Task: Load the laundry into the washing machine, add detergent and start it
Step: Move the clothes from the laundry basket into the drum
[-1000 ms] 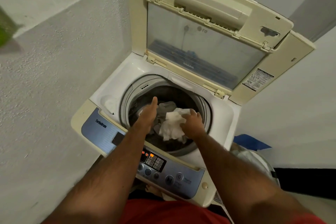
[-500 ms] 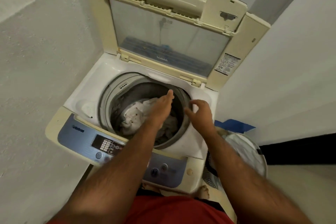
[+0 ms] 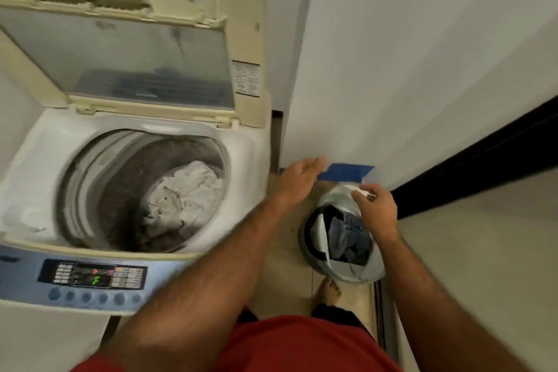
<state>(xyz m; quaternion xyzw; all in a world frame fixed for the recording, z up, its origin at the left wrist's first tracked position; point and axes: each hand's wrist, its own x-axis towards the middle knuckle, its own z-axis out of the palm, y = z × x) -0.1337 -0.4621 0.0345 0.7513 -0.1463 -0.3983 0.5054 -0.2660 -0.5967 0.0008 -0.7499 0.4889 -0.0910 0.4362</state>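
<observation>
the left hand (image 3: pixel 297 177) hangs flat with fingers straight, holding nothing, just right of the washing machine (image 3: pixel 129 178). white laundry (image 3: pixel 184 193) lies in its drum, left of both hands. the right hand (image 3: pixel 376 208), fingers loosely curled and holding nothing, hovers over the laundry basket (image 3: pixel 341 238) of dark clothes (image 3: pixel 347 234) on the floor.

Looks like a cramped laundry corner in somebody's home, not a laundromat. There's one yellowed top-load washing machine (image 3: pixel 235 142) squeezed between plain pale walls (image 3: pixel 422 54), with its lid (image 3: pixel 120 48) propped up. A round laundry basket (image 3: pixel 306 238) of clothes sits on the tiled floor (image 3: pixel 280 266) right beside it, and the person stands there on a bare foot (image 3: pixel 330 290).
</observation>
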